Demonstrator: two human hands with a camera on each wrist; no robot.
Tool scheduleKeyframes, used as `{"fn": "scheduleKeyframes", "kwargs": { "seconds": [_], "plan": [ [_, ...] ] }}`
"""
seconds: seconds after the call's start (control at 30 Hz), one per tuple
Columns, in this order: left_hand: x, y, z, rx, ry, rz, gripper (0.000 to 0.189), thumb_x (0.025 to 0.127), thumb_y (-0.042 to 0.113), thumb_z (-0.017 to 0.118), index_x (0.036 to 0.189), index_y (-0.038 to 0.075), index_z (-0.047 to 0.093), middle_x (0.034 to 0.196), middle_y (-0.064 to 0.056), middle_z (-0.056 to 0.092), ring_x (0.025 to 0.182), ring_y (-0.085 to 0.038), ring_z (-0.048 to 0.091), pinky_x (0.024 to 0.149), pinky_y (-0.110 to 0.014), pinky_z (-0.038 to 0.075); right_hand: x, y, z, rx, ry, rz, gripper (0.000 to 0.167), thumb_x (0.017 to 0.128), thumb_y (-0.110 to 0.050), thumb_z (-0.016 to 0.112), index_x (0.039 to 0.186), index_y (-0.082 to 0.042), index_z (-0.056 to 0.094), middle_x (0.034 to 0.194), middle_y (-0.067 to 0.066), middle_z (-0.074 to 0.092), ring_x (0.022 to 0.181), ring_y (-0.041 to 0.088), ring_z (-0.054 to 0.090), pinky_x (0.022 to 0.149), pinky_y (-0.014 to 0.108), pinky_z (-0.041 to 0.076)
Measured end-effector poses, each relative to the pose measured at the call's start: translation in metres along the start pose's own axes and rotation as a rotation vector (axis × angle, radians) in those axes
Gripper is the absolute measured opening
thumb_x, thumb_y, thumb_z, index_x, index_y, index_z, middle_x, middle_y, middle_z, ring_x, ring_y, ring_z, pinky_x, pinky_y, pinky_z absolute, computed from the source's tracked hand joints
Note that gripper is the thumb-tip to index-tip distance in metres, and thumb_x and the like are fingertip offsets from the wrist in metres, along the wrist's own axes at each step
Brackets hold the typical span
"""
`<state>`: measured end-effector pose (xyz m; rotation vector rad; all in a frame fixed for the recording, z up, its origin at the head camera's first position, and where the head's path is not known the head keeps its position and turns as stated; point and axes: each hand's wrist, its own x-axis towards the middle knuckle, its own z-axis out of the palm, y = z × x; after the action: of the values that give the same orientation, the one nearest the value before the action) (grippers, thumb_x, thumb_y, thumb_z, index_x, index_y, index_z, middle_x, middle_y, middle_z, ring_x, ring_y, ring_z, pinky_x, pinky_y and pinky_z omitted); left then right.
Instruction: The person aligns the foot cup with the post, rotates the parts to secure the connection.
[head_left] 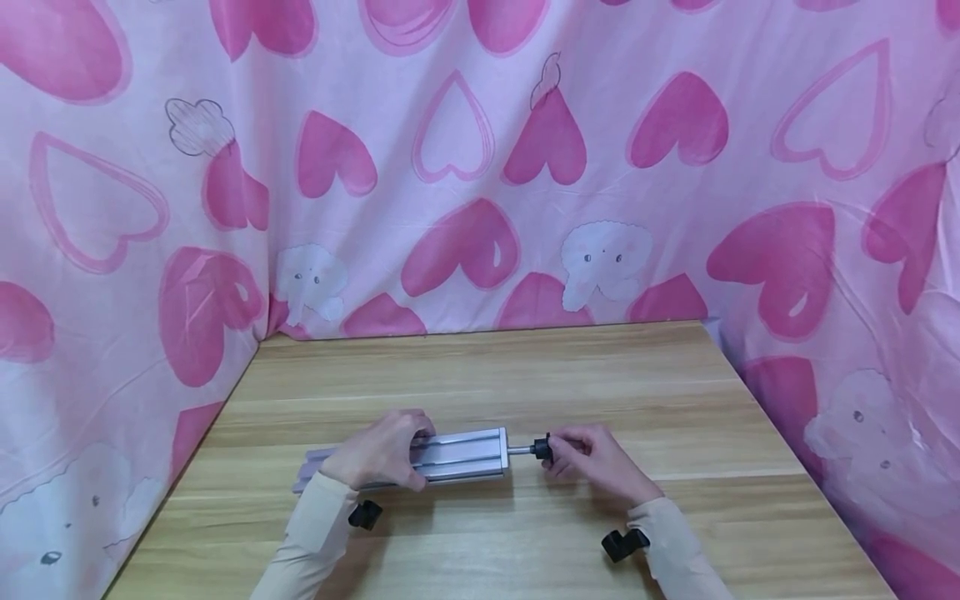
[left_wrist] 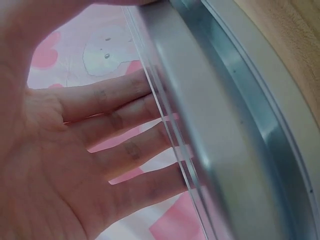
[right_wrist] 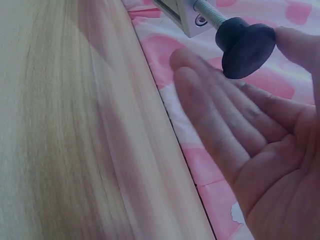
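Note:
A silver aluminium profile [head_left: 465,454] with grooves along its length lies sideways above the wooden table. My left hand [head_left: 382,450] grips it near the middle, thumb on the near side and fingers over the far side. In the left wrist view, the fingertips go out of sight behind the grooved profile [left_wrist: 215,120]. From the end plate [head_left: 504,452] a threaded rod [right_wrist: 210,12] sticks out to the right, tipped by a black levelling foot [right_wrist: 250,47]. My right hand [head_left: 592,458] pinches this foot, with the thumb against the rim of its round base.
The wooden table [head_left: 480,375] reaches back to a pink curtain [head_left: 465,167] with hearts, which also hangs along both sides. Black camera mounts sit at the left wrist [head_left: 365,515] and the right wrist [head_left: 624,545], close over the table.

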<state>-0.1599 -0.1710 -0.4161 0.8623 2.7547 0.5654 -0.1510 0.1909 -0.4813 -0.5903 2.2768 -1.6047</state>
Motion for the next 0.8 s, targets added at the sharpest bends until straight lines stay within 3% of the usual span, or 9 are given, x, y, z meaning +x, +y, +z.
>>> {"fn": "scheduleKeyframes", "kwargs": {
  "seconds": [0.17,0.3,0.57,0.8],
  "plan": [
    [-0.001,0.0,0.0,-0.012,-0.002,0.0,0.054,0.062,0.023,0.088,0.11,0.004,0.071,0.107,-0.004,0.069,0.089,-0.015,0.06,0.079,-0.034,0.055,-0.002,-0.001,0.002,-0.045,0.029,-0.044,0.047,0.097,-0.028,0.067,0.142,-0.015,0.056,0.13,0.013,0.067,0.112,0.027,0.069,0.094,0.03,0.055],
    [-0.001,0.0,0.0,-0.019,-0.004,-0.005,0.055,0.062,0.023,0.088,0.111,0.004,0.07,0.107,-0.003,0.068,0.09,-0.015,0.06,0.08,-0.034,0.054,-0.004,-0.005,0.004,0.012,0.031,-0.08,0.06,0.089,-0.017,0.078,0.143,-0.026,0.054,0.144,0.015,0.057,0.123,0.03,0.063,0.1,0.036,0.053],
    [-0.001,-0.003,0.004,-0.03,-0.001,0.011,0.052,0.061,0.022,0.087,0.107,0.004,0.071,0.102,-0.002,0.068,0.086,-0.014,0.058,0.074,-0.028,0.052,-0.005,-0.01,0.005,0.019,0.019,-0.185,0.05,0.087,-0.003,0.076,0.134,-0.012,0.061,0.131,0.024,0.064,0.114,0.027,0.069,0.099,0.039,0.053],
    [-0.002,-0.002,0.005,-0.033,-0.003,0.001,0.054,0.061,0.022,0.087,0.109,0.004,0.07,0.104,-0.002,0.068,0.087,-0.014,0.058,0.076,-0.03,0.053,-0.006,-0.012,0.003,-0.009,0.038,-0.094,0.044,0.092,-0.018,0.074,0.134,-0.012,0.062,0.125,0.014,0.069,0.103,0.021,0.072,0.09,0.03,0.057]
  ]
}}
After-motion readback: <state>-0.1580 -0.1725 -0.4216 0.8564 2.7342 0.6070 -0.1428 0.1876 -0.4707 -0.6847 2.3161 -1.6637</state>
